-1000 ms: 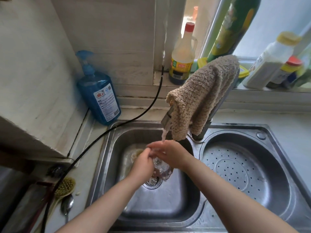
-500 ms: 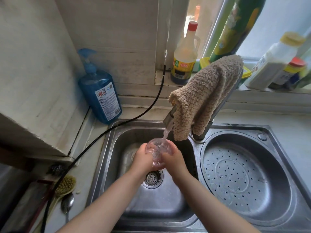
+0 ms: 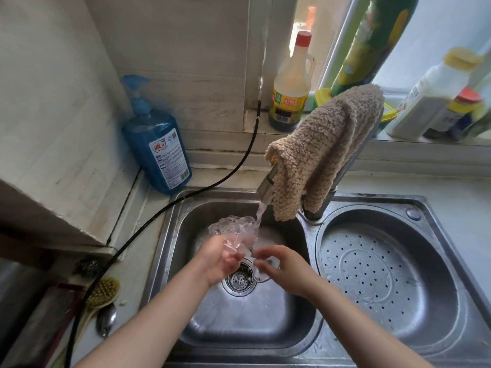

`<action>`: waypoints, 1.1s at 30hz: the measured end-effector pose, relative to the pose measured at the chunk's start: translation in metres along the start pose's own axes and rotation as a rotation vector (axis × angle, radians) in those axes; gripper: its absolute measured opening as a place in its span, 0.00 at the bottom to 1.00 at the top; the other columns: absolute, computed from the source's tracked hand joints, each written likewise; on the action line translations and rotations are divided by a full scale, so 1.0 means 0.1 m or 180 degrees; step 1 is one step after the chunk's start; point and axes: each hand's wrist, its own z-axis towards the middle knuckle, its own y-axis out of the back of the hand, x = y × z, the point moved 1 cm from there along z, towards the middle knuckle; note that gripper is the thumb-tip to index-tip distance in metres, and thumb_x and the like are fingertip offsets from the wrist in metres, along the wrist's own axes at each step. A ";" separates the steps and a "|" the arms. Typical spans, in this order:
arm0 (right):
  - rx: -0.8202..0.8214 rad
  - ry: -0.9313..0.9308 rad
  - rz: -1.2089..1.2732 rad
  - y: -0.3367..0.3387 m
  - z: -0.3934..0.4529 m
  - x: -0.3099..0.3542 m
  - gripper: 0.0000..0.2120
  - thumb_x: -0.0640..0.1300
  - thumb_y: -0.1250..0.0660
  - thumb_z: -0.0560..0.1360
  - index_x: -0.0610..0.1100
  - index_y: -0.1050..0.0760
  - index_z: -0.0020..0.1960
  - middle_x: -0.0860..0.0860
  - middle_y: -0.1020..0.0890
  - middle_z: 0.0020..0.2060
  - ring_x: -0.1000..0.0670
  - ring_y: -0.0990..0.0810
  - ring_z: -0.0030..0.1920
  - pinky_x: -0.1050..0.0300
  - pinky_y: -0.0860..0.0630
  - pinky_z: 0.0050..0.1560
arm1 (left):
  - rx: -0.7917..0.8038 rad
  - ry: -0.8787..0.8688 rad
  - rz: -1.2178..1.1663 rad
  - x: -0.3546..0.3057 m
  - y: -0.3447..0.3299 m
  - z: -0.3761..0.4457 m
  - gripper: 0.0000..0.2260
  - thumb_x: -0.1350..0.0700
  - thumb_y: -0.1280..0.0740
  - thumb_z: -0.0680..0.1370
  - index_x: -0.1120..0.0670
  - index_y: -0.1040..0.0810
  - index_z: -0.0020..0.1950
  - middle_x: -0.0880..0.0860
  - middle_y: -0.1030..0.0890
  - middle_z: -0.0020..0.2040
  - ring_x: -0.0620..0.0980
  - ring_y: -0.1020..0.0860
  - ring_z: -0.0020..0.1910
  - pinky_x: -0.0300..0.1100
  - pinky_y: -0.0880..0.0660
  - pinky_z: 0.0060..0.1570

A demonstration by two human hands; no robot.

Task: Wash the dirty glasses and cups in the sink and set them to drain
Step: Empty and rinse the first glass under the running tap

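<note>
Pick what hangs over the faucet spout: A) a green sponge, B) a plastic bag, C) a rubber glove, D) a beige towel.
D: a fuzzy beige towel is draped over the faucet, from which water runs onto the glass held in the left hand.

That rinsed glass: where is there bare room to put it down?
The perforated basin right of the faucet lies bare. The counter strip left of the sink is crowded with a brush, spoon and cable; the sill with bottles.
</note>
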 end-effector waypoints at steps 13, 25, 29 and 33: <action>-0.0035 -0.1214 0.0743 0.16 0.16 0.35 0.13 0.42 0.39 0.73 0.39 0.19 0.35 0.43 0.18 0.28 0.43 0.18 0.29 0.54 0.21 0.35 | -0.1139 -0.2221 0.2348 0.03 -0.10 0.03 0.17 0.43 0.37 0.79 0.56 0.20 0.44 0.53 0.18 0.41 0.50 0.21 0.43 0.45 0.26 0.45; 0.0493 -0.2228 0.4470 0.10 -0.13 0.26 0.15 0.49 0.31 0.67 0.35 0.19 0.39 0.48 0.28 0.27 0.52 0.34 0.30 0.59 0.23 0.35 | -0.0758 -0.2673 0.2383 -0.02 -0.24 0.00 0.22 0.47 0.34 0.78 0.65 0.29 0.36 0.51 0.34 0.29 0.43 0.37 0.28 0.39 0.38 0.31; 0.0285 -0.1761 0.3373 0.10 -0.19 0.19 0.09 0.44 0.32 0.74 0.37 0.19 0.45 0.47 0.23 0.30 0.49 0.25 0.31 0.56 0.22 0.40 | -0.0536 -0.2266 0.2178 0.05 -0.19 0.00 0.17 0.47 0.34 0.78 0.58 0.27 0.35 0.51 0.31 0.31 0.44 0.34 0.31 0.41 0.35 0.35; -0.0344 -0.1246 0.1910 0.13 -0.24 0.15 0.02 0.40 0.30 0.74 0.42 0.19 0.43 0.48 0.17 0.32 0.52 0.19 0.33 0.50 0.19 0.46 | -0.0321 -0.1948 0.2128 0.11 -0.12 0.03 0.14 0.45 0.33 0.77 0.56 0.19 0.47 0.55 0.18 0.42 0.55 0.20 0.44 0.49 0.21 0.48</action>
